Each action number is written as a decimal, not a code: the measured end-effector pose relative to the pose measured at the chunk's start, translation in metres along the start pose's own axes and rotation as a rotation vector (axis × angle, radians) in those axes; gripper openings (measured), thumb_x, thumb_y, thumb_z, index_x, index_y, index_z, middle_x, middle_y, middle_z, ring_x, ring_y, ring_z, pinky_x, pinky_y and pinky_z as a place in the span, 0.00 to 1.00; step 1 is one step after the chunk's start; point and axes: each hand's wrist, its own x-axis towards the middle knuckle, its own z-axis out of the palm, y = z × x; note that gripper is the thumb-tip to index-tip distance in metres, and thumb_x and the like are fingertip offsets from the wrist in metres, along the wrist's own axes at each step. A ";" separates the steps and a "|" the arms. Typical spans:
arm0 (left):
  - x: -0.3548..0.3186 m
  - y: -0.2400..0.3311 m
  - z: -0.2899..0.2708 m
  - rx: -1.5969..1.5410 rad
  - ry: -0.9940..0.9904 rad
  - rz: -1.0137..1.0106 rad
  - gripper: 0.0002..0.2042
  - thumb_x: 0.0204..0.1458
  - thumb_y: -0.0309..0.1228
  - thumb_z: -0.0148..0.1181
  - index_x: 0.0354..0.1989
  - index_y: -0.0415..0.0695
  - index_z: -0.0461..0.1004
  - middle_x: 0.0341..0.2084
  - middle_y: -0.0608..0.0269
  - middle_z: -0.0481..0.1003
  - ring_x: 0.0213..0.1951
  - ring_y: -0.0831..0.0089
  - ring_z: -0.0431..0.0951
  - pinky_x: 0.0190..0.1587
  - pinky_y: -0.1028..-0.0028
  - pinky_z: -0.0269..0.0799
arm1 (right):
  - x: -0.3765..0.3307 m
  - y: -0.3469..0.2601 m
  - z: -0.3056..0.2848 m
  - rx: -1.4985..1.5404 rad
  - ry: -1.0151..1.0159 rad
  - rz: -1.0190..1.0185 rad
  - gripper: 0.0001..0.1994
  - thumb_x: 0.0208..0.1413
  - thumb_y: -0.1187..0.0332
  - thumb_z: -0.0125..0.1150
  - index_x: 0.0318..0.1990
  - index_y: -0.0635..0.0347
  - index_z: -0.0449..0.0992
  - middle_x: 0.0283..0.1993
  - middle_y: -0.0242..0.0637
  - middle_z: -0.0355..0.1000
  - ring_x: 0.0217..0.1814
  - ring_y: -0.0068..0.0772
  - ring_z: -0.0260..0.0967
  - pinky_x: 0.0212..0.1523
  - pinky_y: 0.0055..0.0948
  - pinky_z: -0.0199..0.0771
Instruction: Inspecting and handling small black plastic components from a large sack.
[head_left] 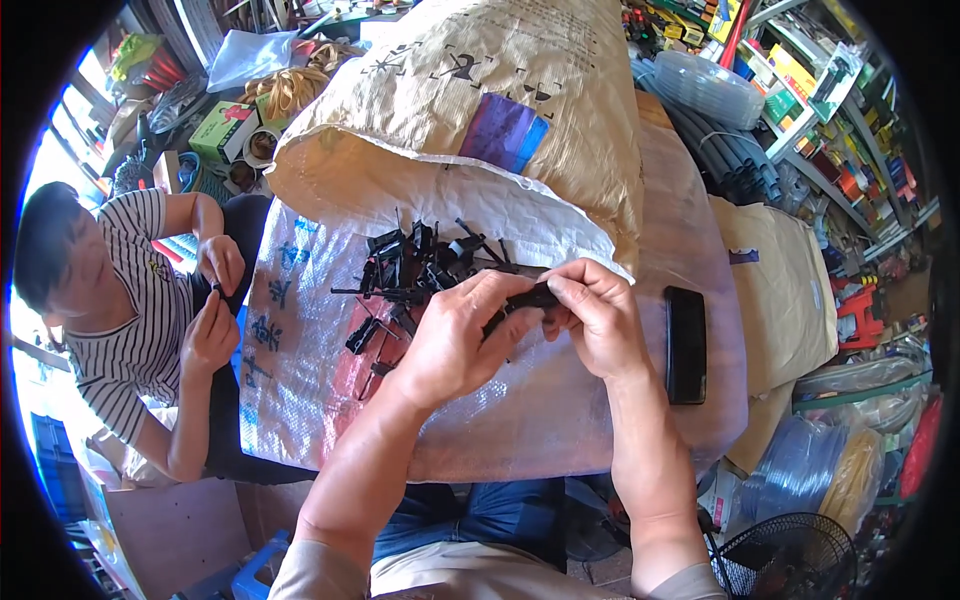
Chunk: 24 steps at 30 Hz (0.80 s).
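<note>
Over the middle of the covered table, my left hand [465, 335] and my right hand [600, 315] meet around a small black part [535, 297]. Both hands are closed on it, the left with its fingers wrapped and the right pinching the far end. The fingers hide much of the part, so its exact kind does not show. Just beyond my left hand lies a loose pile of black plastic parts [415, 260], some with thin rods sticking out. The pile sits at the mouth of a large tan woven sack [560, 120], which has a white lining and a purple and blue patch.
A black phone [685, 345] lies at the table's right side. White and pink woven sheeting [480, 440] covers the table. A person in a striped shirt [130, 290] sits at the left, holding a small dark piece. Crowded shelves [840, 130] and a black wire fan guard [790, 560] stand to the right.
</note>
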 end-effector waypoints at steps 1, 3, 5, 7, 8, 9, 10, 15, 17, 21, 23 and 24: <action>0.000 -0.002 0.003 0.026 0.070 0.038 0.11 0.53 0.25 0.60 0.43 0.35 0.73 0.32 0.53 0.76 0.32 0.66 0.78 0.36 0.71 0.73 | 0.000 0.000 0.001 0.005 -0.019 0.029 0.07 0.61 0.72 0.55 0.40 0.65 0.75 0.30 0.34 0.73 0.26 0.22 0.71 0.28 0.22 0.74; 0.001 -0.004 0.009 0.047 0.180 0.083 0.07 0.55 0.21 0.54 0.41 0.34 0.73 0.28 0.51 0.76 0.32 0.65 0.79 0.36 0.71 0.73 | -0.001 -0.003 0.014 0.012 0.006 -0.021 0.07 0.60 0.72 0.56 0.42 0.66 0.74 0.31 0.33 0.73 0.28 0.22 0.71 0.31 0.22 0.74; -0.002 -0.007 0.009 0.026 0.177 0.015 0.07 0.54 0.22 0.55 0.41 0.35 0.73 0.29 0.50 0.76 0.33 0.60 0.79 0.35 0.69 0.74 | -0.002 0.000 0.015 0.012 -0.023 -0.108 0.09 0.59 0.73 0.57 0.45 0.67 0.73 0.34 0.33 0.73 0.33 0.21 0.71 0.38 0.22 0.74; -0.002 -0.007 0.010 0.003 0.174 -0.051 0.08 0.53 0.22 0.56 0.40 0.37 0.73 0.31 0.49 0.77 0.34 0.55 0.80 0.35 0.68 0.75 | -0.002 0.006 0.008 -0.076 -0.049 -0.151 0.08 0.59 0.73 0.57 0.44 0.66 0.73 0.34 0.33 0.73 0.33 0.21 0.71 0.37 0.22 0.74; -0.001 -0.006 0.011 -0.019 0.169 -0.042 0.07 0.53 0.22 0.56 0.40 0.37 0.73 0.30 0.49 0.76 0.33 0.56 0.80 0.34 0.68 0.75 | -0.002 0.006 0.006 -0.162 -0.077 -0.191 0.08 0.59 0.74 0.57 0.44 0.66 0.73 0.34 0.33 0.73 0.33 0.20 0.70 0.36 0.22 0.74; 0.000 -0.006 0.012 -0.039 0.165 -0.035 0.06 0.53 0.22 0.56 0.39 0.37 0.73 0.29 0.49 0.76 0.32 0.57 0.80 0.34 0.68 0.74 | -0.003 0.004 0.008 -0.190 -0.051 -0.197 0.07 0.59 0.74 0.56 0.43 0.66 0.73 0.33 0.32 0.73 0.32 0.19 0.70 0.36 0.21 0.73; 0.000 -0.005 0.013 -0.038 0.166 -0.036 0.06 0.53 0.22 0.56 0.39 0.37 0.73 0.29 0.49 0.76 0.32 0.57 0.80 0.34 0.68 0.74 | -0.002 0.005 0.007 -0.190 -0.052 -0.197 0.07 0.59 0.74 0.56 0.43 0.66 0.73 0.33 0.32 0.73 0.32 0.19 0.70 0.36 0.21 0.73; -0.003 -0.002 0.014 -0.035 0.152 -0.078 0.04 0.52 0.21 0.57 0.35 0.36 0.71 0.27 0.55 0.74 0.30 0.68 0.76 0.34 0.72 0.71 | -0.003 0.005 0.010 -0.176 -0.081 -0.174 0.05 0.58 0.75 0.56 0.41 0.65 0.73 0.33 0.30 0.71 0.32 0.17 0.68 0.34 0.18 0.71; -0.004 -0.007 0.017 0.004 0.161 -0.037 0.04 0.51 0.20 0.57 0.35 0.36 0.71 0.27 0.55 0.74 0.30 0.66 0.76 0.33 0.72 0.71 | -0.003 0.009 0.006 -0.174 -0.090 -0.187 0.05 0.57 0.75 0.56 0.40 0.65 0.72 0.34 0.30 0.71 0.31 0.15 0.66 0.33 0.17 0.68; -0.002 -0.007 0.022 0.059 0.207 0.077 0.05 0.48 0.20 0.57 0.33 0.39 0.71 0.26 0.53 0.73 0.28 0.54 0.76 0.30 0.65 0.72 | -0.004 0.010 0.007 -0.171 -0.071 -0.246 0.04 0.56 0.77 0.56 0.38 0.65 0.71 0.38 0.29 0.69 0.30 0.11 0.61 0.30 0.14 0.62; -0.002 -0.005 0.021 0.070 0.196 0.101 0.05 0.48 0.18 0.57 0.33 0.37 0.70 0.27 0.53 0.74 0.29 0.57 0.76 0.32 0.67 0.72 | -0.004 0.010 0.005 -0.181 -0.080 -0.259 0.04 0.55 0.77 0.56 0.38 0.65 0.71 0.39 0.30 0.69 0.30 0.11 0.61 0.30 0.14 0.62; -0.002 -0.005 0.021 0.080 0.185 0.126 0.05 0.48 0.16 0.57 0.34 0.35 0.70 0.29 0.52 0.74 0.30 0.60 0.77 0.34 0.70 0.72 | -0.004 0.011 0.004 -0.191 -0.089 -0.273 0.04 0.55 0.78 0.56 0.38 0.65 0.71 0.40 0.30 0.68 0.30 0.11 0.61 0.30 0.13 0.62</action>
